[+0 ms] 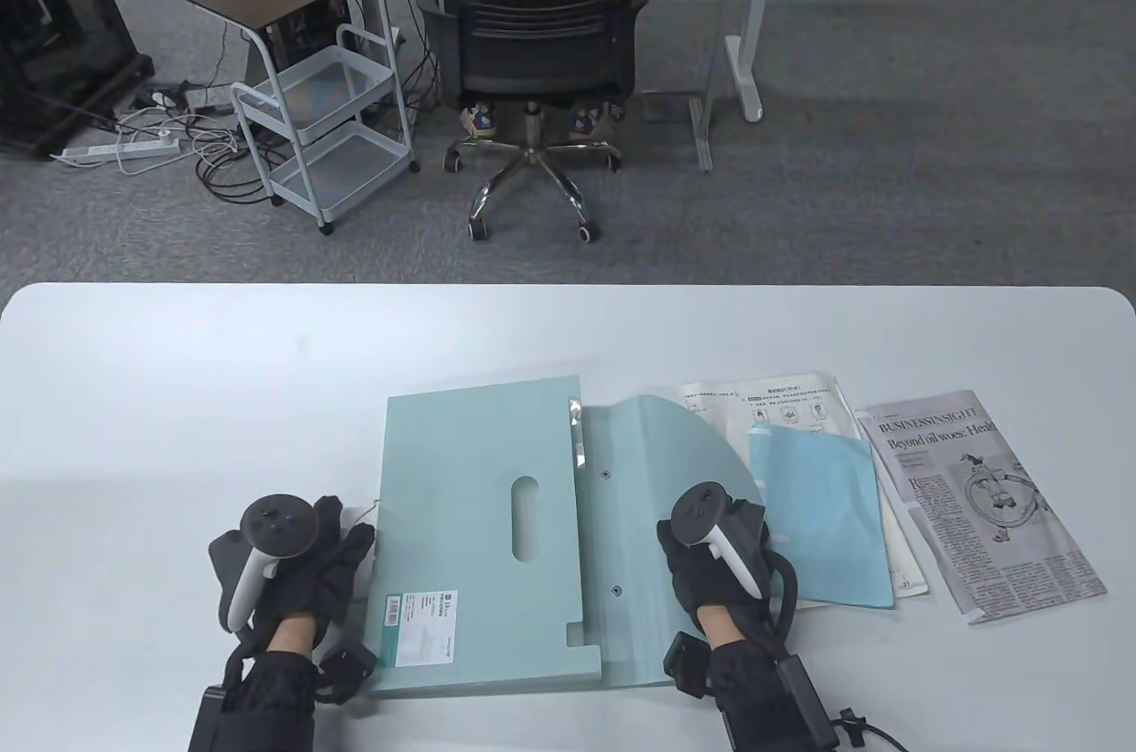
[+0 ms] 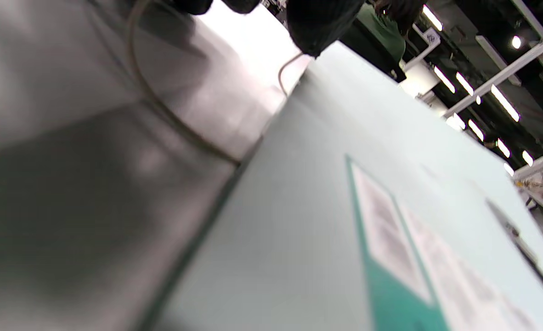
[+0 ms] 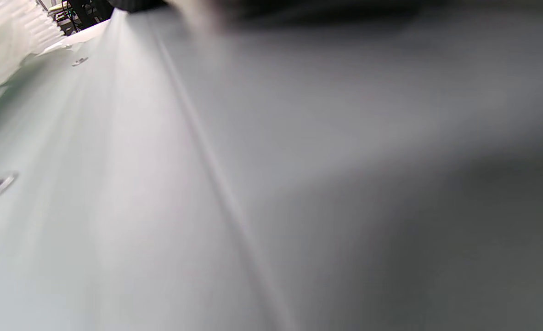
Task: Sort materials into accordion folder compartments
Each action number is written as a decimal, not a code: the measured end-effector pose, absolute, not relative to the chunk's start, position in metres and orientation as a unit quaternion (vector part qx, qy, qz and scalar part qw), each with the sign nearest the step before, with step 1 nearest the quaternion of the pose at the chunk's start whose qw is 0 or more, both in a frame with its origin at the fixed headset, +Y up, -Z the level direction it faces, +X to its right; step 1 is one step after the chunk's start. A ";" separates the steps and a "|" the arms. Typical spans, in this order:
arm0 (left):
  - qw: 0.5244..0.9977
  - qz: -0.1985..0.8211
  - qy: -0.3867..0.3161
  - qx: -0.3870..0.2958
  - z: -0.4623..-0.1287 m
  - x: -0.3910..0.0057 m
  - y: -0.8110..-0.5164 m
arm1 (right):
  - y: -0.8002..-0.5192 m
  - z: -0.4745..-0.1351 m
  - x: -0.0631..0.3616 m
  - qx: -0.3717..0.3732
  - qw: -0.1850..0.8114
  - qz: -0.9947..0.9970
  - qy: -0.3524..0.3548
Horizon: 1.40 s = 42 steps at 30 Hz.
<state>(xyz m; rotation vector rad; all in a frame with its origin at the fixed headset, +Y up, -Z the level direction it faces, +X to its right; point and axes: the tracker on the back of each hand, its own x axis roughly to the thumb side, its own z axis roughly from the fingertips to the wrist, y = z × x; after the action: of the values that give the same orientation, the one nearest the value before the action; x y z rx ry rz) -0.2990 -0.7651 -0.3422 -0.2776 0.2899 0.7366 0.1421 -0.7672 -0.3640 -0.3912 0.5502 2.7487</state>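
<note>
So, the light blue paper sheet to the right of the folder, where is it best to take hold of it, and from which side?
Probably at the far right corner of the light blue paper sheet. It lies flat on the white printed sheets, and its near-left part is beside the right hand. Come from the right, slide a fingertip under the edge, then pinch.

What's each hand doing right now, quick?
Left hand: open, fingers at the folder's left edge.
Right hand: open, resting flat on the folder's flap.
</note>
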 end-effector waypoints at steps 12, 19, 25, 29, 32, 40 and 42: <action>0.961 0.263 0.082 0.031 -0.326 -0.257 -0.687 | -0.768 -0.362 0.144 -0.139 0.168 0.955 0.201; 0.957 0.290 -0.022 -0.012 -0.327 -0.187 -0.677 | -0.768 -0.363 0.146 -0.140 0.177 0.951 0.210; 0.960 0.244 -0.052 -0.124 -0.345 -0.124 -0.698 | -0.768 -0.363 0.145 -0.139 0.167 0.954 0.204; 0.960 0.205 -0.038 -0.188 -0.358 -0.092 -0.714 | -0.769 -0.363 0.145 -0.140 0.166 0.955 0.203; 0.963 0.174 -0.030 -0.203 -0.364 -0.072 -0.720 | -0.769 -0.363 0.144 -0.141 0.158 0.957 0.200; 0.965 0.110 -0.005 -0.238 -0.378 -0.038 -0.727 | -0.769 -0.363 0.145 -0.140 0.160 0.957 0.198; 0.967 0.092 0.006 -0.240 -0.381 -0.035 -0.730 | -0.768 -0.363 0.145 -0.139 0.156 0.958 0.197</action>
<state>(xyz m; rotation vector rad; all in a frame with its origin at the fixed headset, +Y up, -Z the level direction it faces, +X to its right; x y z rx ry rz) -0.0350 -0.7302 -0.3806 -0.4848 0.0129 0.1851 0.1445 -0.7685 -0.3627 -0.3989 0.5639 2.7426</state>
